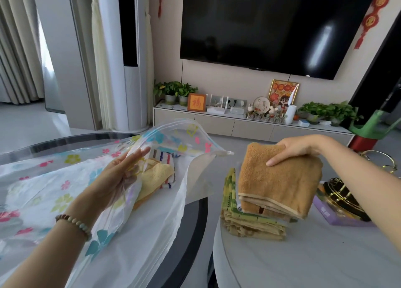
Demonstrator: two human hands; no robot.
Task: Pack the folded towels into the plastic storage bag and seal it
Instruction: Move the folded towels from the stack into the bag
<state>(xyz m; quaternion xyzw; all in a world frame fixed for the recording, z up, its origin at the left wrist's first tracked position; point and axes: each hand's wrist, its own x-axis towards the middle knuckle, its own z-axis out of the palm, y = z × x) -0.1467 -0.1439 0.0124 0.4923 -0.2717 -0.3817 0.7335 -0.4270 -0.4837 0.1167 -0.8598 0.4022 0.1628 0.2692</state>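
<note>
**Now: bag mouth propped open, brown towel in hand**

Plainly the left hand [117,179] is there to keep the bag [65,190] gaping. Palm up and fingers nearly straight, it lifts the top sheet off the bottom one so a towel can slide in without snagging. It props the plastic rather than clenching it. A yellow towel [156,177] and a striped towel [162,155] already lie just inside the mouth.

The right hand [301,149] reaches out over the pale table [303,255]. Its fingers curl over the far edge of the brown towel [280,183] and the thumb presses on top, gripping it. That towel sits tilted on the stack [249,222] of folded towels, probably so it can cross over as one folded piece. The bag is not yet sealed, and packing looks partly done.
</note>
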